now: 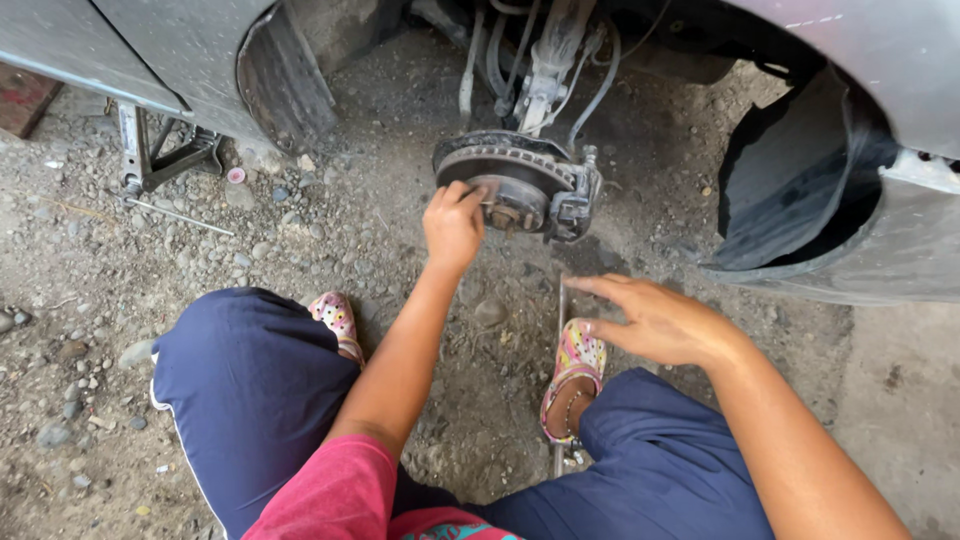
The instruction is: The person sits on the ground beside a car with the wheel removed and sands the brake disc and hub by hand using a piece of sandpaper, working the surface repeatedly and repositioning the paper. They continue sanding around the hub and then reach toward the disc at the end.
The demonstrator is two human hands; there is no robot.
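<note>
A bare brake disc [500,160] with its hub [510,205] and caliper [575,195] hangs in the car's open wheel arch, with no wheel on it. My left hand [453,222] reaches forward, and its curled fingers press on the disc's left face beside the hub. My right hand [660,320] hovers open, fingers spread and palm down, just above my right sandal [572,375]. A thin metal bar [562,300] lies on the ground beside that foot, close to my fingertips. I am squatting in dark blue trousers with both knees apart.
A scissor jack [150,160] props the car's sill at the upper left, with a thin rod [180,215] lying near it. The black fender liner [800,190] and grey bodywork [880,60] close in the right side. Gravel and loose stones cover the ground.
</note>
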